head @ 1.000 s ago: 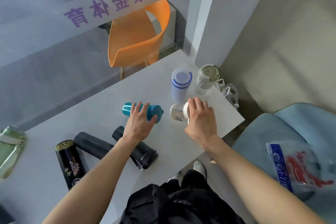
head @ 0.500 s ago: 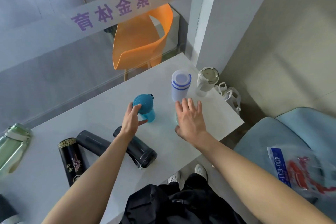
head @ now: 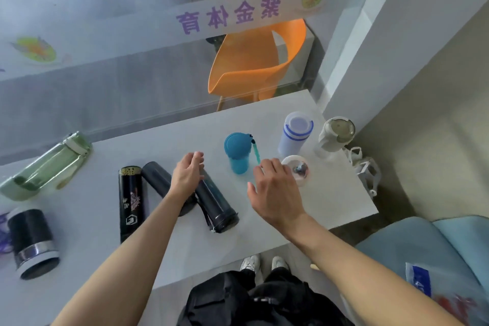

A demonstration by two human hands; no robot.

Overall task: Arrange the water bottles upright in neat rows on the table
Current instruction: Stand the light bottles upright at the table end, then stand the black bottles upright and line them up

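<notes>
Upright near the table's (head: 325, 204) right end stand a teal bottle (head: 238, 152), a white bottle with blue bands (head: 295, 132), a beige-lidded bottle (head: 334, 135) and a small clear bottle (head: 297, 169). Lying flat are two dark bottles (head: 217, 204) (head: 156, 178), a black patterned flask (head: 131, 200), a green bottle (head: 50, 164) and a black-and-silver mug (head: 31, 242). My left hand (head: 186, 174) hovers over the dark lying bottle, fingers loosely curled, holding nothing. My right hand (head: 275, 189) hangs relaxed beside the clear bottle, empty.
An orange chair (head: 254, 68) stands behind a glass partition beyond the table. A light-blue seat (head: 434, 251) with a plastic bag sits at the right. A white wire rack (head: 365, 166) stands off the table's right edge. My feet show below the near edge.
The teal bottle went from lying to upright and my left hand let go, drawing back over the dark bottle. My right hand stood the clear bottle up and released it.
</notes>
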